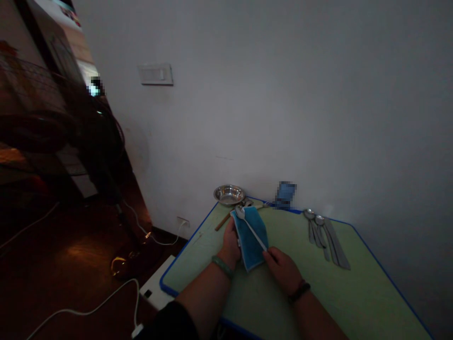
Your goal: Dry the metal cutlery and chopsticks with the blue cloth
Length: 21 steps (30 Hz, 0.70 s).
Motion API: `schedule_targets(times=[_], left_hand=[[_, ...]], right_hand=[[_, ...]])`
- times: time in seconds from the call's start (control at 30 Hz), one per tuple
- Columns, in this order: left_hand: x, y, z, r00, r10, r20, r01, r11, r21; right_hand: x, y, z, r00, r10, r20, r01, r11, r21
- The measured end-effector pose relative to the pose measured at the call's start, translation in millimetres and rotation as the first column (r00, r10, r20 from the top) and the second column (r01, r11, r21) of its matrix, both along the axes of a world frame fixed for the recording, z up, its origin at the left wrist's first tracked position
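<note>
Far left, dark floor (81, 255) with a white cable (99, 309) across it; steel bowl (229, 195) at the surface's (300, 288) back left corner, by the wall (283, 94); brown stick (222, 221) just in front of the bowl, angled. Left hand (231, 243), green bangle at the wrist, is under the left side of a blue cloth (254, 236), supporting it; its fingers are mostly hidden, can't tell how closed. Spoon (252, 228) lies diagonally over the cloth, bowl end up left; right hand (283, 270), dark band at the wrist, has fingers pinching the handle's lower end. Pixelated blue item (285, 194) at the back edge, near the wall; further right, spoons (314, 226) and flat grey cutlery (336, 245) grouped side by side.
</note>
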State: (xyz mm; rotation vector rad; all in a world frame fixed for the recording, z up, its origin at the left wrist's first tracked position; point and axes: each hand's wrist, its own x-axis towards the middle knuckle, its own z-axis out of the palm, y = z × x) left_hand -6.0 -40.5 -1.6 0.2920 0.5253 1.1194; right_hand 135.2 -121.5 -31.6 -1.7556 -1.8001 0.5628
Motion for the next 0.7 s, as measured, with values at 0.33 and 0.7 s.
schedule_targets(times=[0.33, 0.7], left_hand=[[-0.2, 3.2, -4.4, 0.996, -0.076, 0.057, 0.073, 0.997, 0.038], [-0.8, -0.2, 1.1, 0.997, -0.065, 0.047, 0.062, 0.997, 0.055]], right_hand=[[-1.0, -0.1, -0.3, 1.0, -0.008, -0.002, 0.008, 1.0, 0.021], [0.2, 0.2, -1.3, 1.0, -0.011, -0.013, 0.011, 1.0, 0.012]])
